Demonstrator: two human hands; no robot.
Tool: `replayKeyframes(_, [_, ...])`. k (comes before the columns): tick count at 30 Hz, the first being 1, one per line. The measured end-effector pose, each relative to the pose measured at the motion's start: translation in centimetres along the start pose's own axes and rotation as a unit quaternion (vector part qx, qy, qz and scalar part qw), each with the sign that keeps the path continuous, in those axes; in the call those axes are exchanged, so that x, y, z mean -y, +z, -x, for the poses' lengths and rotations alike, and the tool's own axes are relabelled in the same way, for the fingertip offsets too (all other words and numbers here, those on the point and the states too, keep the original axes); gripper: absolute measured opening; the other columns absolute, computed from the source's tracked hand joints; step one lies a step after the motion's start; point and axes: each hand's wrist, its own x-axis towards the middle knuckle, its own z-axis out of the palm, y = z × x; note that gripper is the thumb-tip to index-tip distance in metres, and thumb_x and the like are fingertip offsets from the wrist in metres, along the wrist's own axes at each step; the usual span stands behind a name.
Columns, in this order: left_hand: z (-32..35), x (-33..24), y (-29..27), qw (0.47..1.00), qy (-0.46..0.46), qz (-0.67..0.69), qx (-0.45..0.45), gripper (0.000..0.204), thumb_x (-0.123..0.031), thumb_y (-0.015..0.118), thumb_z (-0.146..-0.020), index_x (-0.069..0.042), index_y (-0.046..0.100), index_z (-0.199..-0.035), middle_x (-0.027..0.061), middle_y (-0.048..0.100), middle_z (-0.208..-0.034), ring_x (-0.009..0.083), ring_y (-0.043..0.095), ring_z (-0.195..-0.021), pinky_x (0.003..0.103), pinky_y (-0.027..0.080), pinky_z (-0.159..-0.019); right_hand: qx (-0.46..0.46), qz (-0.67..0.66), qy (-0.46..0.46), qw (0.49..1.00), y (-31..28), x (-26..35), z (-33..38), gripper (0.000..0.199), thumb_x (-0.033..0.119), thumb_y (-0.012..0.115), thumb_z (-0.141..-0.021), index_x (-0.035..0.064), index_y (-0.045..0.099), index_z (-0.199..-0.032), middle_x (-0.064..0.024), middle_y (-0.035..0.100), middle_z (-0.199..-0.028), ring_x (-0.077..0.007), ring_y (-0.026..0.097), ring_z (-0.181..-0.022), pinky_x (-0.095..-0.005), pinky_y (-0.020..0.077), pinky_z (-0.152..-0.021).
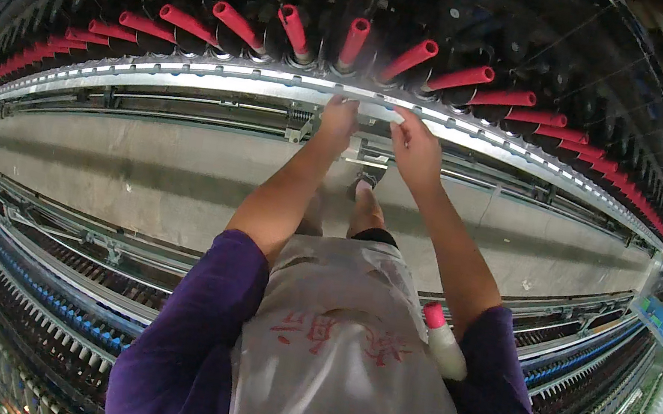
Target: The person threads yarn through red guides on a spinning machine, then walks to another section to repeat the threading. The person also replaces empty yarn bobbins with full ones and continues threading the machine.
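Both hands reach forward to the bright metal rail [221, 82] of a spinning machine. My left hand [339, 120] is at the rail's front edge, its fingers pinched together; whatever they hold is too small to make out. A short way to its right, my right hand [419, 147] is raised at the same rail. Its index finger and thumb stand apart, the other fingers are curled, and nothing shows between them. Just beyond the hands, a pink tube [354, 42] stands upright on a spindle, in a long curving row of similar pink tubes.
A yarn bobbin with a pink top [444, 346] rests at the right side of my pale apron [343, 296]. Below the rail run metal rods and a bracket [300, 122]. Grey floor [180, 174] lies between this machine and another [76, 288] behind me. A panel [659, 320] stands far right.
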Motion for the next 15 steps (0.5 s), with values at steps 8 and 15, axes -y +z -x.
replayKeyframes(8, [0.4, -0.7, -0.8, 0.999, -0.014, 0.013, 0.044, 0.016, -0.011, 0.055, -0.081, -0.01, 0.049, -0.096, -0.0021, 0.044, -0.068, 0.0084, 0.04, -0.053, 0.024, 0.029, -0.041, 0.021, 0.153, 0.003, 0.988, 1.5, 0.4, -2.5, 0.048, 0.022, 0.056, -0.084, 0.0113, 0.042, -0.128, -0.0132, 0.062, -0.071, -0.0314, 0.061, -0.061, -0.0421, 0.0477, -0.055])
replayKeyframes(15, [5.3, -0.8, -4.0, 0.982, -0.022, -0.155, 0.103, 0.025, -0.016, 0.051, -0.088, -0.016, 0.056, -0.112, -0.0076, 0.036, -0.061, 0.0039, 0.029, -0.048, 0.018, 0.024, -0.043, 0.053, 0.257, 0.023, 0.965, 2.4, -0.1, -5.0, 0.04, 0.027, 0.047, -0.086, 0.0204, 0.047, -0.125, -0.0152, 0.061, -0.061, -0.0361, 0.061, -0.056, -0.0479, 0.0484, -0.051])
